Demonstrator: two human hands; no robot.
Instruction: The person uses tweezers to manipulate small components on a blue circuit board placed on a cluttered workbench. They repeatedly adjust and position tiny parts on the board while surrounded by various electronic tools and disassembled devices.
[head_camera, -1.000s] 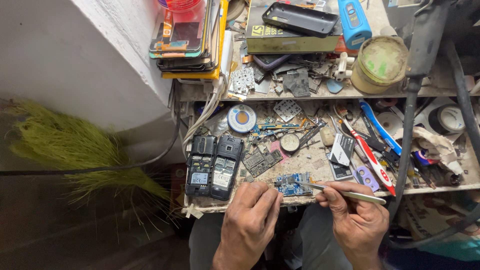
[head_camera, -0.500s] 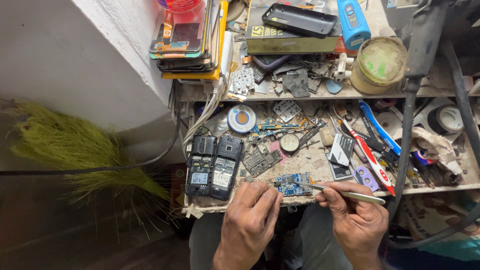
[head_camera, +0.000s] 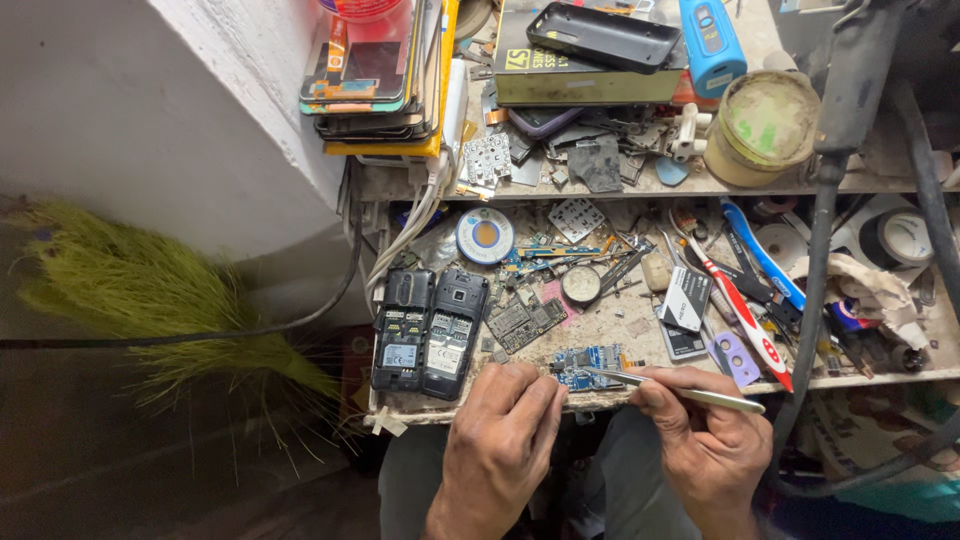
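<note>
down at the near edge of the counter (head_camera: 620, 330) we have a small blue circuit board (head_camera: 588, 366) lying flat, close to our body so both hands can brace against the edge while we work on it. our left hand (head_camera: 500, 440) curls over the board's left end, fingertips pressing there; the grip is narrow, pinning the board so it does not slide, though we cannot tell if the fingers pinch it or only hold it down. our right hand (head_camera: 705, 440) holds metal tweezers (head_camera: 680, 392) in a closed, pen-like grip, the long body lying across the fingers and the tips reaching left onto the board, low and nearly level, which suits fine picking at a small part.

just left of the board, two black phones (head_camera: 430, 330) lie side by side with their backs off, kept within reach. a bare green board (head_camera: 525, 322) sits between them and a round lens-like piece (head_camera: 581, 285) a little farther away. a solder wire reel (head_camera: 485, 235) lies at the far left of the counter. to the right lie a red and white toothbrush (head_camera: 735, 310) and a blue-handled tool (head_camera: 760, 255), parked out of the way. on the shelf (head_camera: 640, 185) beyond, a stack of phone screens (head_camera: 380, 70) sits far left and a round tin (head_camera: 762, 115) far right. a green broom (head_camera: 140, 290) rests on the floor at the left.
</note>
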